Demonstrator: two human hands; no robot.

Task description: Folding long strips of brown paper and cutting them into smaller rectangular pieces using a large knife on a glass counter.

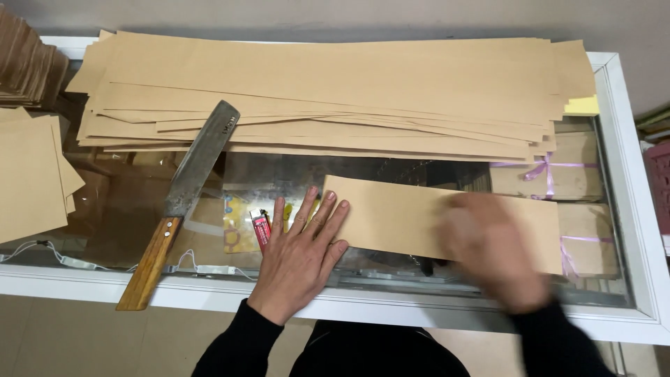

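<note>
Inside the glass case (628, 209) sit brown parcels (572, 174) tied with purple ribbon, while on its top the left hand (300, 255) presses flat, fingers spread, on a brown paper sheet (398, 216) that the blurred right hand (495, 251) covers, grip unclear.

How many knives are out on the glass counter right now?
1. The knife, wooden-handled, lies diagonally on the glass counter, left of the left hand. Others could be hidden under the stack of brown paper strips.

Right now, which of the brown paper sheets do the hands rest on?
The single brown sheet lying alone on the glass counter, under the left hand and right hand, apart from the big stack behind.
</note>
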